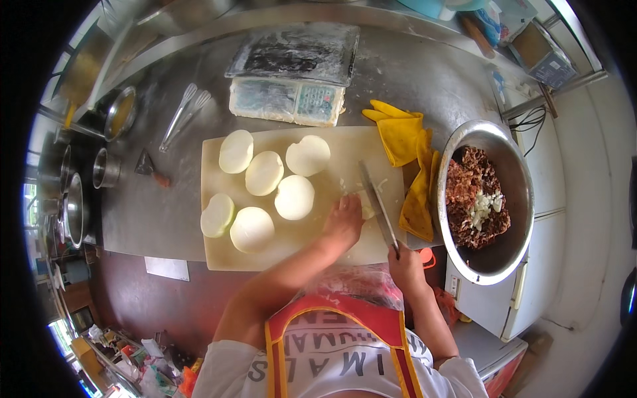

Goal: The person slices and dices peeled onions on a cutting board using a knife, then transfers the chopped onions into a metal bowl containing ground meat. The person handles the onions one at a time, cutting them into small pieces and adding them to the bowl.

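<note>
In my right hand (406, 266) is the handle of a kitchen knife (377, 201), its blade slanting up and left over the cutting board (303, 256). My left hand (346, 219) rests on the board just left of the blade, fingers bent over a pale onion piece (368, 212) that is mostly hidden. Thin onion slivers (380, 185) lie around the blade. Several peeled white onion halves, among them a front one (252, 230) and a greenish-edged one (217, 215), sit cut side down across the board's left and middle.
A steel bowl (520, 214) holds ground meat (470, 174) topped with chopped onion (482, 209). Yellow rubber gloves (418, 164) lie between bowl and board. Behind the board stands a plastic-wrapped digital scale (288, 99). Whisks (184, 117) and a steel cup (106, 168) are at left.
</note>
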The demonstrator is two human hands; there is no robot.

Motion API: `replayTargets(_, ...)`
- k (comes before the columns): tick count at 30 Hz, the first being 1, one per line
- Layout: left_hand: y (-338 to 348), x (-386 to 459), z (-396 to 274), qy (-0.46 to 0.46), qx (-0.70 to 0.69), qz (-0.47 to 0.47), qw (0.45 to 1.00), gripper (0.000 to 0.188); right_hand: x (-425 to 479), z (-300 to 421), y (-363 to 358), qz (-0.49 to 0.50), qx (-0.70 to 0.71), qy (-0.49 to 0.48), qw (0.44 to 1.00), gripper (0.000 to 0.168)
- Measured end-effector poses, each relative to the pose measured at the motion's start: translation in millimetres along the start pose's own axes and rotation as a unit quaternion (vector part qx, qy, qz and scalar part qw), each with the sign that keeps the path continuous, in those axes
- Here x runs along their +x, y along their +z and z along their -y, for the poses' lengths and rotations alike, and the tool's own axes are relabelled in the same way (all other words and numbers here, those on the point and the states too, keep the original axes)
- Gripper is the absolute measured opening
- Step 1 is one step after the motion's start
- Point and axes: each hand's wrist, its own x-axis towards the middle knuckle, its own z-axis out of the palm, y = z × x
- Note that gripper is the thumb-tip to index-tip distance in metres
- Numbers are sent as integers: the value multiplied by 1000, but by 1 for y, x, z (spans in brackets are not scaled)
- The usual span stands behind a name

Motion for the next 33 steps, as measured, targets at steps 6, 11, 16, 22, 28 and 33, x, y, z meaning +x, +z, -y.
replayTargets(6,5,-10,3,28,27,-20,999,47,17,-24,21,15,-63,-22,998,25)
replayTargets(11,-28,-10,-1,-74,-119,1,990,46,-4,19,-13,13,19,31,999,26)
replayTargets(16,-9,-12,7,11,-10,-16,1000,44,16,-6,16,24,-11,-27,999,22)
replayTargets(22,-26,-16,2,-60,-104,-15,993,39,-3,18,-7,-1,35,28,999,20)
replayTargets(28,-5,-22,9,3,19,-25,999,43,13,-3,17,33,-29,-29,999,19)
replayTargets(33,-30,-22,4,-44,-70,-51,995,38,-3,21,-6,1,24,-3,1000,19)
